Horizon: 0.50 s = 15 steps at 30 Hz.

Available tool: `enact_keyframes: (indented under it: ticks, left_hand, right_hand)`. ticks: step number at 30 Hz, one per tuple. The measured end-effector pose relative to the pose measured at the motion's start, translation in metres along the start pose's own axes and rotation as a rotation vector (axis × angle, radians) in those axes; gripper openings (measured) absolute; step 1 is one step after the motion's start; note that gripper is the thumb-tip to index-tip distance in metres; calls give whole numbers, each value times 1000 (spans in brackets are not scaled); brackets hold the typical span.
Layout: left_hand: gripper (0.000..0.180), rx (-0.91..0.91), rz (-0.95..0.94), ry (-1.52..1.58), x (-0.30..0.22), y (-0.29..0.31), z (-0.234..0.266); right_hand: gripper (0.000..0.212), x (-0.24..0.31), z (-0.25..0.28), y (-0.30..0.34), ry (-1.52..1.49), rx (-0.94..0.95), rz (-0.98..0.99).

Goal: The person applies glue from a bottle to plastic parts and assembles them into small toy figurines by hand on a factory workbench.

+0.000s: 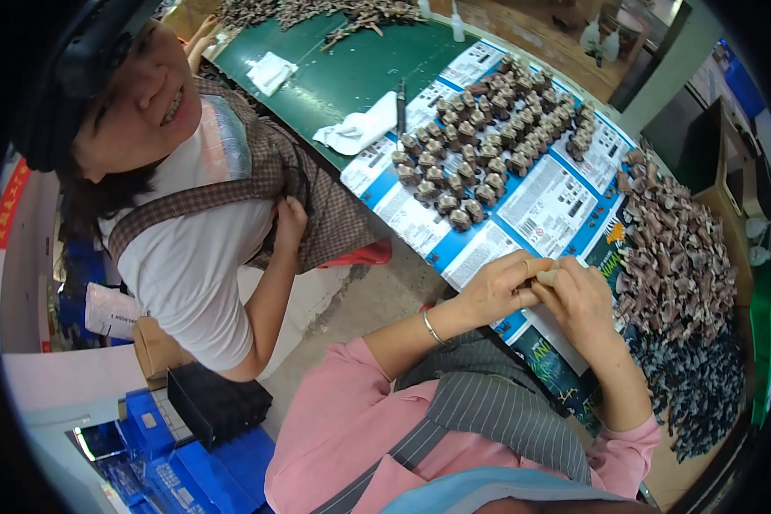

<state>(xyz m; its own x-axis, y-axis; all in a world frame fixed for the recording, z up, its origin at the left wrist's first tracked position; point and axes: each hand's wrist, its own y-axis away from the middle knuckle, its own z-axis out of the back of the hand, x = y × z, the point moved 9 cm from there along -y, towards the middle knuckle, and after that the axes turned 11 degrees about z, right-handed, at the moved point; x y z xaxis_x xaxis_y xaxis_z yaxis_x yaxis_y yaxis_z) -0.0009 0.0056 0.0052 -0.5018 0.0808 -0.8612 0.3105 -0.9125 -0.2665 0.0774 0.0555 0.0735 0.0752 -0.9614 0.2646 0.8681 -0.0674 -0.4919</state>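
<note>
My left hand [499, 287] and my right hand [577, 301] meet over the near edge of the table, fingers closed and pressed together. Between the fingertips is something small, mostly hidden, and its kind cannot be made out. Just beyond them, rows of small brown-and-grey moulded pieces [475, 154] stand on blue-and-white printed sheets [535, 206]. To the right of my right hand lies a heap of loose brownish parts [681, 248]. Nearer to me is a second heap, of dark blue-black parts [690, 377].
A person in a checked apron [317, 201] stands at the table's left side. On the green tabletop [360, 64] lie white cloths [360, 128] and a dark, slim tool [401, 107]. A white squeeze bottle [457, 24] stands at the far edge. Blue bins [193, 480] sit lower left.
</note>
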Motion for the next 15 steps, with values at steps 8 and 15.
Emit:
enact_keyframes:
  ticks: [8,15]
  left_hand:
    - [42,-42,82,69,10,3,5]
    - [44,-54,-6,69,12,7,-1]
  right_hand:
    - [19,-9,-7,-12,-77,215,-21]
    - [20,-14,-15,-2,-193,133,-35]
